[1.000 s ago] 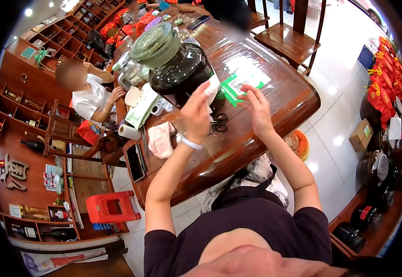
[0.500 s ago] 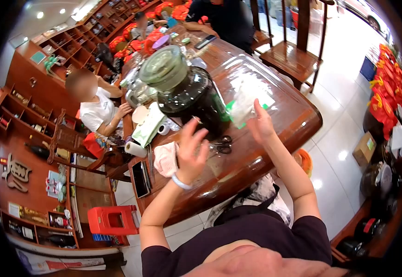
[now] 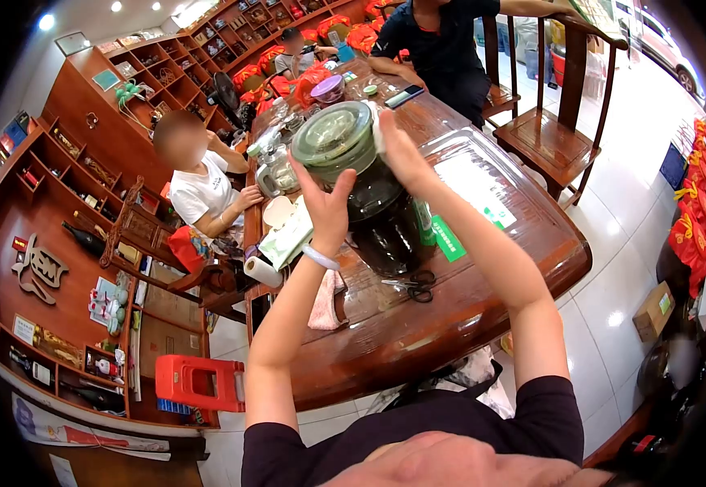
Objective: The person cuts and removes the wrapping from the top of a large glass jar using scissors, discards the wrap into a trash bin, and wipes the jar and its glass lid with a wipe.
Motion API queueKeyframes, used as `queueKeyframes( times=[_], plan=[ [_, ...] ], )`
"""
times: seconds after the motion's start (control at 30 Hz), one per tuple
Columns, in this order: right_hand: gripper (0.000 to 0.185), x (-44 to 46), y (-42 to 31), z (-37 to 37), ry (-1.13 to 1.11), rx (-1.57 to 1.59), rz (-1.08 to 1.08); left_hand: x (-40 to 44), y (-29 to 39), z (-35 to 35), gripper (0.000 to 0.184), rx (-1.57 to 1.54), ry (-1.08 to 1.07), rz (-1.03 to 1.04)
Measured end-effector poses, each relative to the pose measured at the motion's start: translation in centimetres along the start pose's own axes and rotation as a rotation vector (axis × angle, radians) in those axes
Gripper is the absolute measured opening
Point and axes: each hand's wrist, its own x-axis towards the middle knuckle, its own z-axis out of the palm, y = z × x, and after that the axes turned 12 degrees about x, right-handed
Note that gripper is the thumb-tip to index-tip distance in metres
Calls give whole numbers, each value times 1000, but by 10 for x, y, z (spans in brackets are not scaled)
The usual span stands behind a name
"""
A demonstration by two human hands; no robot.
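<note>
A big dark glass jar (image 3: 385, 235) with a greenish glass lid (image 3: 333, 134) stands on the wooden table (image 3: 483, 300). My left hand (image 3: 327, 211) is at the left of the lid and neck, its thumb and fingers spread apart. On the other side my right hand (image 3: 408, 161) presses a crumpled white wipe (image 3: 379, 134) against the lid's right edge; its fingers partly hide the wipe. Below the jar lie black-handled scissors (image 3: 420, 286). A green tag (image 3: 449, 238) is beside the jar's base. Left of it lies a pink cloth (image 3: 326, 302).
A clear tray (image 3: 523, 183) with white paper sits to the right. A paper roll (image 3: 264, 272) and a green-white packet (image 3: 288, 235) lie at left. One person in white (image 3: 207, 191) sits left, another in dark clothes (image 3: 434, 49) at the far side. A red stool (image 3: 199, 381) stands below.
Both hands have moved up and forward to the jar's lid. The white wipe has gone from above the tray to the lid's right side. The view has shifted.
</note>
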Motion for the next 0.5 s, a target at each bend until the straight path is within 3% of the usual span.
queueKeyframes(
  times=[0.1,0.2,0.3,0.5],
  plan=[
    [86,38,-5,-12,-180,416,162,1,7,3,102,86,27,-10],
    [90,80,10,-14,-400,562,332,3,5,5,106,155,62,-17],
    [94,87,2,-5,-349,508,505,3,1,4,105,76,57,-27],
    [96,80,9,-5,-359,482,315,3,8,4,102,46,25,-64]
  ],
)
